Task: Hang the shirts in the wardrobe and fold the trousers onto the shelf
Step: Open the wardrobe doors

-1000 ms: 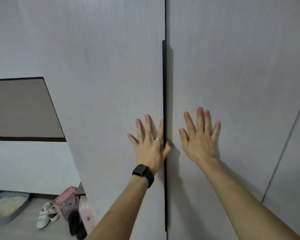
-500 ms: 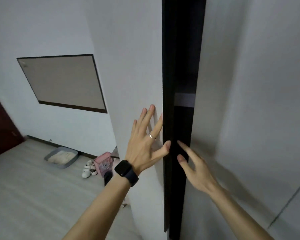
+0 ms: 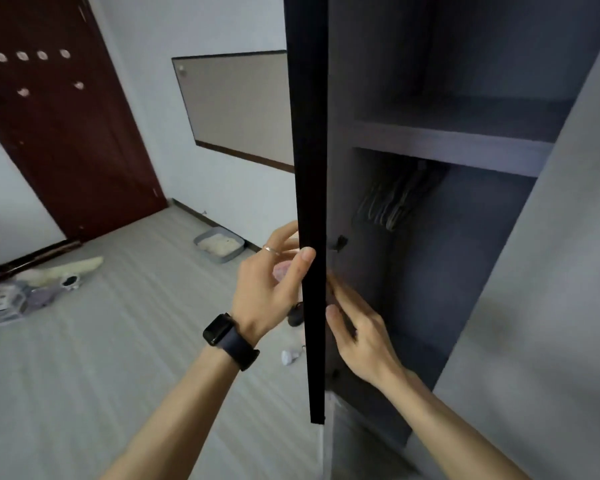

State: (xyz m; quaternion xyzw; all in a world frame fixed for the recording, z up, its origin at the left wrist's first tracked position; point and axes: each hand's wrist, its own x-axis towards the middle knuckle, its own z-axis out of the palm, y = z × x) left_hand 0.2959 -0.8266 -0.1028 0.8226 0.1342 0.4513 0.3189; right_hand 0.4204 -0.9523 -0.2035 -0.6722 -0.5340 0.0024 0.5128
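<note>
The wardrobe's left door (image 3: 309, 168) stands swung out, edge-on to me, a tall black strip. My left hand (image 3: 271, 285), with a ring and a black watch, grips that edge, thumb on the near face and fingers behind it. My right hand (image 3: 357, 327) lies with straight fingers against the door's inner side. Inside the wardrobe a grey shelf (image 3: 447, 147) runs across, and several empty hangers (image 3: 392, 202) hang below it. No shirts or trousers show in view.
The right door (image 3: 551, 306) stands open at the right. A dark red room door (image 3: 66, 133) is at the far left. On the floor lie a grey tray (image 3: 219, 245), a heap of things (image 3: 32, 289) and small items (image 3: 291, 355) by the wardrobe's foot.
Both doors were shut with my palms flat on them. They have swung open, the left one furthest, and my left hand now grips its edge; the shelf and hangers have come into view.
</note>
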